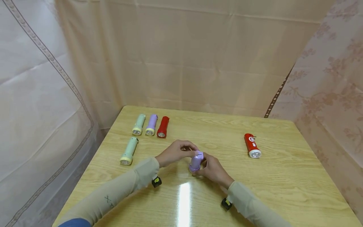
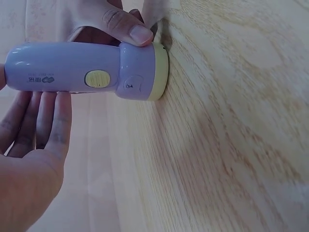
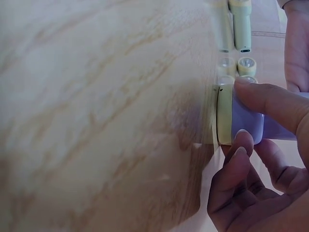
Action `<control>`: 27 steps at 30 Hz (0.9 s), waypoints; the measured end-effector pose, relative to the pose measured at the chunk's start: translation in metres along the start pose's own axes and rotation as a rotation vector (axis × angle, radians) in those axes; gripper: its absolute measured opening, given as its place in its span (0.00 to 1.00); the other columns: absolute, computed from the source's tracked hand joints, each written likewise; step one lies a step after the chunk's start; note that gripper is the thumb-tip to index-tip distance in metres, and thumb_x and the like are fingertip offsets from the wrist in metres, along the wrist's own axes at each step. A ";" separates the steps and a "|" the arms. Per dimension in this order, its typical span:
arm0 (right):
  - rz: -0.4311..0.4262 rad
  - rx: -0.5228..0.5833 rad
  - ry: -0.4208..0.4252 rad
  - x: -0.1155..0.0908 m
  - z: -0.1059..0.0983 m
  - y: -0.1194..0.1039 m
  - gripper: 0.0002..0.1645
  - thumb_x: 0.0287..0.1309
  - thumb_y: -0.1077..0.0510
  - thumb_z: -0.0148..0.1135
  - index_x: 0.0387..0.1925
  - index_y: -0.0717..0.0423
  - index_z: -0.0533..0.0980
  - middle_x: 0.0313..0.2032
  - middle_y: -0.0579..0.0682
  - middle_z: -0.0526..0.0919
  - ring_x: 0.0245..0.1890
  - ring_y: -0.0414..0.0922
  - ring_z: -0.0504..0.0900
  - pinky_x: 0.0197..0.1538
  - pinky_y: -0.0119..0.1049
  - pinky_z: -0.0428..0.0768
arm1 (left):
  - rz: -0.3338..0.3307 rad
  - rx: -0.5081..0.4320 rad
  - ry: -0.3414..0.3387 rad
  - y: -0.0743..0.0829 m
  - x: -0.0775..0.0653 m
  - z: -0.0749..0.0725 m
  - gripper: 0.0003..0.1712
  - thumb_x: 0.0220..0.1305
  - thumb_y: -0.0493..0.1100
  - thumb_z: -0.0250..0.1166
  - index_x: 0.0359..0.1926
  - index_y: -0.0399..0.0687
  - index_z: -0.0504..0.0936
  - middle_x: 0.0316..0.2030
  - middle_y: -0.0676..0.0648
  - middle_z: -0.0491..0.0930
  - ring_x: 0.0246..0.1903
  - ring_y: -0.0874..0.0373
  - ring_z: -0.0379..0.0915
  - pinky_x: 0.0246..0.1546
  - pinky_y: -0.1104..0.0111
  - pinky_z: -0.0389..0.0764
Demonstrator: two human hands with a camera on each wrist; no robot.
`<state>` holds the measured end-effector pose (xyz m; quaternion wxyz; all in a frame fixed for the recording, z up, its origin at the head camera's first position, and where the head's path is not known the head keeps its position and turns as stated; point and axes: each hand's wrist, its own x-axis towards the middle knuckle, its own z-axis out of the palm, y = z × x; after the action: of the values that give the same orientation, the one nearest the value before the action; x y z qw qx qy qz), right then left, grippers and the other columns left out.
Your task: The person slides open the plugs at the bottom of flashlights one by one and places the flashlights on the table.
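Observation:
A purple flashlight point(image 1: 195, 162) stands lens-down on the wooden table, between my two hands. Its pale yellow head ring and oval yellow switch show in the left wrist view, where the body point(image 2: 63, 65) is seen from the side. My left hand point(image 1: 176, 153) holds it near the tail end, thumb at the end and fingertips along the body. Down at the head, my right hand point(image 1: 214, 170) pinches it between thumb and fingers. The right wrist view shows that thumb point(image 3: 268, 99) across the purple head, close above the tabletop.
At the back left lie a mint flashlight point(image 1: 139, 124), another purple flashlight point(image 1: 151, 124) and a red flashlight point(image 1: 163, 126) in a row. A second mint flashlight point(image 1: 129, 150) lies nearer. Far to the right is a red flashlight with a white head point(image 1: 251, 145). Curtains surround the table point(image 1: 283, 189).

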<state>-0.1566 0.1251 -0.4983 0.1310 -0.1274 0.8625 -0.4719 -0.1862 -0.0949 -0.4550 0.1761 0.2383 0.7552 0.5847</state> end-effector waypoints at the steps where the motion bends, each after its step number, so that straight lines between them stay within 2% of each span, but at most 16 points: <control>1: -0.003 0.000 0.000 0.000 0.000 0.000 0.32 0.45 0.57 0.85 0.51 0.55 0.78 0.35 0.49 0.81 0.35 0.46 0.76 0.36 0.38 0.76 | -0.002 -0.001 0.003 0.000 0.000 0.001 0.10 0.70 0.48 0.69 0.49 0.53 0.88 0.46 0.52 0.85 0.46 0.53 0.78 0.53 0.48 0.79; 10: -0.020 -0.009 0.008 -0.001 0.000 0.000 0.33 0.44 0.57 0.86 0.53 0.55 0.79 0.36 0.48 0.81 0.35 0.45 0.76 0.36 0.37 0.76 | -0.022 0.056 0.027 0.002 0.002 0.004 0.09 0.69 0.51 0.70 0.46 0.56 0.88 0.45 0.54 0.85 0.45 0.53 0.79 0.47 0.60 0.80; 27: -0.009 -0.002 0.011 -0.002 0.001 -0.001 0.31 0.45 0.58 0.85 0.51 0.54 0.79 0.35 0.49 0.81 0.35 0.45 0.76 0.36 0.37 0.76 | -0.045 0.068 0.052 0.004 0.003 0.007 0.09 0.66 0.54 0.72 0.42 0.59 0.88 0.43 0.54 0.85 0.44 0.52 0.78 0.43 0.61 0.79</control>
<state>-0.1543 0.1248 -0.4973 0.1239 -0.1288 0.8631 -0.4723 -0.1841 -0.0865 -0.4526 0.1615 0.2117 0.7841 0.5607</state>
